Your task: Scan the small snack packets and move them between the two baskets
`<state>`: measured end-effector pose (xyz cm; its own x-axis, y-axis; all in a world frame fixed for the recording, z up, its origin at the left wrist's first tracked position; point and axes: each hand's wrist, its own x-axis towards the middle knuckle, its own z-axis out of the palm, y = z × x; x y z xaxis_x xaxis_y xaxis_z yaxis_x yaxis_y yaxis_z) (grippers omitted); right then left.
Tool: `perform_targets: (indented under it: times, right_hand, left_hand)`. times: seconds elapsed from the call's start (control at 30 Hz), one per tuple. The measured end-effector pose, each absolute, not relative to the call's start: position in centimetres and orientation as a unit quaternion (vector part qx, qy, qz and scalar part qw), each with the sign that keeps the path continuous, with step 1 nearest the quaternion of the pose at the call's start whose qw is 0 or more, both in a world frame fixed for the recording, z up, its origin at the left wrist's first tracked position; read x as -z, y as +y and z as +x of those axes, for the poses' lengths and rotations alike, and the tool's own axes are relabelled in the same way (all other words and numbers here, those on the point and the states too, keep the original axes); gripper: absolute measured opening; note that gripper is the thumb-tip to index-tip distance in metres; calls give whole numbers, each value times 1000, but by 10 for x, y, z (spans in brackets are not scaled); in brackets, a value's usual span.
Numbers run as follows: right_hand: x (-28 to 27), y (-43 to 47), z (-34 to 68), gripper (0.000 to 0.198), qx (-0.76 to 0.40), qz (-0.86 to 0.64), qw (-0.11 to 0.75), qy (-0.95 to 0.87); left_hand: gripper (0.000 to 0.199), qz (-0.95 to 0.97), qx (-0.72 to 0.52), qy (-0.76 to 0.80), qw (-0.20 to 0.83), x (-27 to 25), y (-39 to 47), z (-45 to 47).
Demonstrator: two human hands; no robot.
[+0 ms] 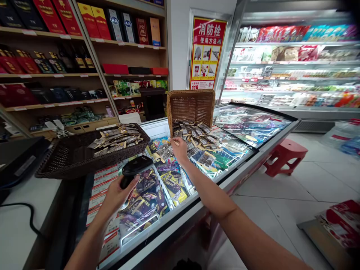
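My left hand is wrapped round the grip of a black handheld barcode scanner, whose head points away to the right above the freezer glass. My right hand pinches the pale edge of a small flat packet, which hangs just left of the fingers; part of it blends with the goods behind. Beyond that hand a tan wicker basket lies tipped on its side, with many similar packets spilling out onto the glass. At the left, a dark brown wicker basket holds more packets at its right end.
A glass-topped chest freezer with bagged frozen goods runs below both hands. Price labels line its left part. A white counter with a black cable stands left. Beside the freezer at right is a red stool; stocked shelves stand behind.
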<state>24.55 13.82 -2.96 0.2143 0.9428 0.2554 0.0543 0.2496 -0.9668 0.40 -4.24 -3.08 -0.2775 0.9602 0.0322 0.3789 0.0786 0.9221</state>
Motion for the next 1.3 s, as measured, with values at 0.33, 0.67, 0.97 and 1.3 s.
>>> perform_targets:
  times: [0.33,0.67,0.97,1.3]
  right_hand:
    - [34,140,243,29,-373,-480,610,-508]
    - [36,139,244,30,-387,-467,616,-503]
    - [34,141,248,32,-366,-484,609,-511]
    - [31,141,250,34,-347,-510,602,-507]
  left_hand:
    - [67,518,-434,666,316,34,-43,3]
    - [65,541,-424,665,291,35,-43,0]
    - [65,551,-408,658,313,35,-44,3]
    - [67,584,-360,669,285,37,-40,-1]
